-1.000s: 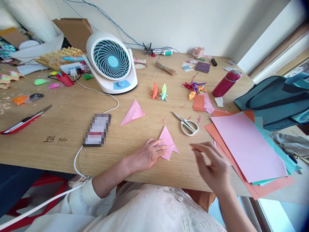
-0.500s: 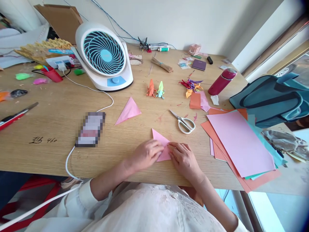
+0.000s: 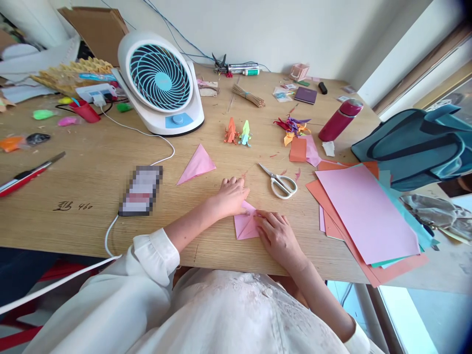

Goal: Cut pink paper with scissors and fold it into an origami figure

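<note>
A small pink sheet of origami paper lies in front of me near the table's edge, with creases running across it. My left hand covers its upper part, fingers bent together over the top corner and the thumb on the paper. At the right side, my right hand grips the paper's edge, fingers held together and the tips pressing near the middle. Some of the paper is hidden under both hands. To the left lies a folded pink paper triangle. White-handled scissors rest above my right hand.
Orange and green paper figures stand ahead. Coloured sheets are piled at right, beside a red flask and teal bag. Leftward are a phone with a cable, a fan and a utility knife.
My left hand has moved up and forward from the paper's left side to its top. The paper's top point has been folded down or covered. My right hand stays at the right edge.
</note>
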Demonstrator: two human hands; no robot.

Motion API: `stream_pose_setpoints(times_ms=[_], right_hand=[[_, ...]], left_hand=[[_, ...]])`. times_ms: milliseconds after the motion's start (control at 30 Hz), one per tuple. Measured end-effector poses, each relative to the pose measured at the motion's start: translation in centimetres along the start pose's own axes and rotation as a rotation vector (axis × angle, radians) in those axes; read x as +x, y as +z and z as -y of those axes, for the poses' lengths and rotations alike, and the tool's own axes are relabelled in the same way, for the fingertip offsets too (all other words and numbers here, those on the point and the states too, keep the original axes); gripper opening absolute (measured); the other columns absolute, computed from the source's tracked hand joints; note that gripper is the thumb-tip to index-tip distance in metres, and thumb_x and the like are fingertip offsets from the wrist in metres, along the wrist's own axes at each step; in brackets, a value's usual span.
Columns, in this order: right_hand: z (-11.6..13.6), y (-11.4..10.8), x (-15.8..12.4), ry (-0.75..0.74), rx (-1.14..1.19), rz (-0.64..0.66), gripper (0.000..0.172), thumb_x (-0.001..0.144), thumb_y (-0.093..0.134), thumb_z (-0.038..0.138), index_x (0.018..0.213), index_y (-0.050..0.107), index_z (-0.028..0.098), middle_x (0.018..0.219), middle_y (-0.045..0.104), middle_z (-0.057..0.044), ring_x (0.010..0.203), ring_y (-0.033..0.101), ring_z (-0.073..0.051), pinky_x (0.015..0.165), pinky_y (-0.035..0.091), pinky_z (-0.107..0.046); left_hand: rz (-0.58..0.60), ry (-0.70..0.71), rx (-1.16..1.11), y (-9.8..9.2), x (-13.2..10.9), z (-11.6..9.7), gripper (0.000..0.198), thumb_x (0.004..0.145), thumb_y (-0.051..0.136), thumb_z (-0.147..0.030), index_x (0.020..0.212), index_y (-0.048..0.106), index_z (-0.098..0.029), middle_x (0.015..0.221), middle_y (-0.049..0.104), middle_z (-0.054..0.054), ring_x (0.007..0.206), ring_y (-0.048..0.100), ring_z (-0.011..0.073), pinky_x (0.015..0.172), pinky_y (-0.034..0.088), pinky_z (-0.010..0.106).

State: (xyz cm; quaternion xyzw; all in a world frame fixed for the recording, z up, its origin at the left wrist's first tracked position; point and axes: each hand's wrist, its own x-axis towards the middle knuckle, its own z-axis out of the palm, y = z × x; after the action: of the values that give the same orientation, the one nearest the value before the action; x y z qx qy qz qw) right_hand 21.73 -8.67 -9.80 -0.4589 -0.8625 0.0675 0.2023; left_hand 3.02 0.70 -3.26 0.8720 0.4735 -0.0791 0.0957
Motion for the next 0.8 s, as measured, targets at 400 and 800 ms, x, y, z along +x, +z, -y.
stream_pose_setpoints(times_ms=[400,800], right_hand=[[0.1,-0.7,-0.7,-0.021,0.203,-0.015,0.031,0.098,0.043,0.013,0.124,0.059,0.017,0.117,0.059,-0.013,0.103,0.055,-0.025,0.092,0.051,-0.043],[0.4,-0.7,-1.0,0.057,0.198,-0.027,0.027,0.099,0.046,0.016,0.12,0.062,0.019,0.113,0.06,-0.013,0.099,0.055,-0.026,0.087,0.051,-0.043]], left_hand=[[0.337,0.145,-0.04,-1.7,4.3,-0.8,0.014,0.071,0.074,-0.033,0.08,0.072,-0.022,0.091,0.075,0.003,0.085,0.066,0.0213,0.072,0.043,0.029],[0.276,0.141,0.019,-1.5,3.9,-3.2,0.017,0.077,0.073,-0.035,0.078,0.072,-0.018,0.091,0.074,0.01,0.096,0.065,0.0298,0.095,0.036,0.047]])
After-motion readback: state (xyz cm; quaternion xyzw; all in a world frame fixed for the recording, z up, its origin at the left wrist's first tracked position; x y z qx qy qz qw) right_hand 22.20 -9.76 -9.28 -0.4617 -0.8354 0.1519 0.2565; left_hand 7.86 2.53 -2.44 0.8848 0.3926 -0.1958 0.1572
